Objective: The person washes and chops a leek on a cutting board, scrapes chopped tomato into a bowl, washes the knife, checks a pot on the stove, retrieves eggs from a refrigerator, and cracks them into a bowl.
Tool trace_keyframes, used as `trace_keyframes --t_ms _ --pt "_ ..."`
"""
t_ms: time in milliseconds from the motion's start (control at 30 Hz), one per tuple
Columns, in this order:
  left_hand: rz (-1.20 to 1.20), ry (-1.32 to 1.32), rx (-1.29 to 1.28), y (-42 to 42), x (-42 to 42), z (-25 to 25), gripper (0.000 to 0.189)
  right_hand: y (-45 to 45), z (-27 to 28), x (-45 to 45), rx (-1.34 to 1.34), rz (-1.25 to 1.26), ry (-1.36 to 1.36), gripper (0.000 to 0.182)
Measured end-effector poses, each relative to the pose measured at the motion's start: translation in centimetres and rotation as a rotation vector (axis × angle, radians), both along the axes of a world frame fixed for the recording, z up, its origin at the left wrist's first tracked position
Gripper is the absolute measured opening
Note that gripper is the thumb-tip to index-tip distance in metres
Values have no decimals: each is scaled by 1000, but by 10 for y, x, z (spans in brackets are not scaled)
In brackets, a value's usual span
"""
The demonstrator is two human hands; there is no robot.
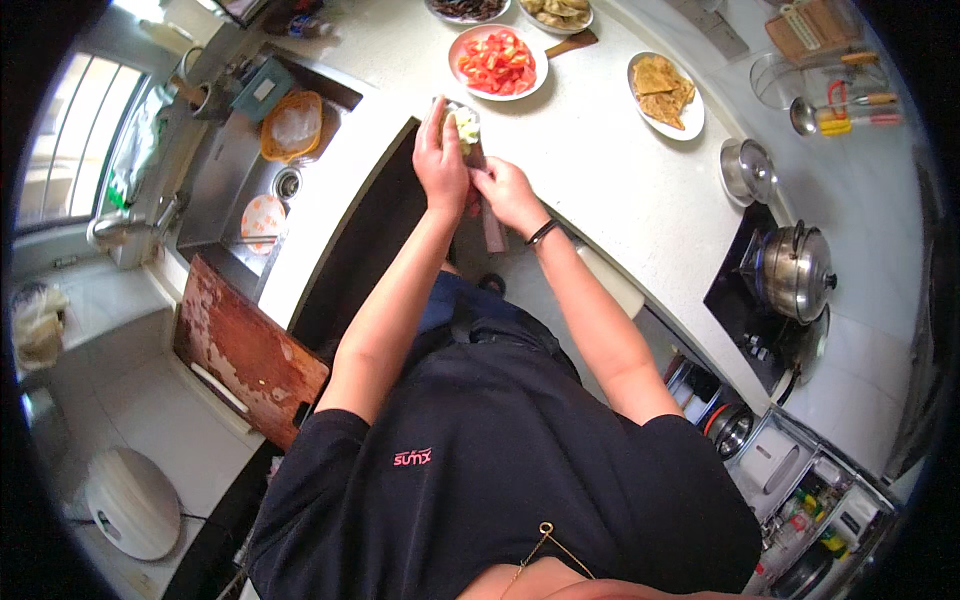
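Observation:
My left hand (441, 161), fingers stretched out, rests along the left side of some chopped pale-green vegetable (466, 126) above the counter's near edge. The pieces lie on a flat, dark-edged surface that looks like a knife blade, largely hidden by my fingers. My right hand (506, 191) closes around the near end of this flat tool, its thumb toward my left hand. A brownish strip (493, 229) shows below my right hand; I cannot tell whether it is the tool's handle. Just beyond my hands sits a white bowl (541, 75) of cut tomatoes (495, 61).
A plate (694, 126) of browned flat pieces (664, 90) stands to the right. A wooden spatula (574, 43) lies behind the tomatoes. The sink (225, 172) holds an orange basket (313, 112). A lidded steel pot (795, 274) sits on the stove. A worn cutting board (247, 345) leans left.

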State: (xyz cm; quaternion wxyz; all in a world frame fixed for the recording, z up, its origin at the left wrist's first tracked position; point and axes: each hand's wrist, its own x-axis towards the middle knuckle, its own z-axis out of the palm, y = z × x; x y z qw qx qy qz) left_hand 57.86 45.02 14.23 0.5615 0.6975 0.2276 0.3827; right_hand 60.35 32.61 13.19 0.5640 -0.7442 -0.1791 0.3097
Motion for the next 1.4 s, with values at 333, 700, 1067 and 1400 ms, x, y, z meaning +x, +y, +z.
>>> trace_keyframes --t_ms 333,700,1067,1400 --pt "-30 10 -134 19 148 -43 41 29 -1 150 -158 -47 187 19" --pt "67 173 -225 32 197 -82 50 56 -31 209 -375 29 136 18" --pt "156 53 -214 36 214 -82 42 55 -39 219 -512 8 -226 24" --pt "123 24 93 35 217 -82 19 47 -32 225 -452 111 -247 21"
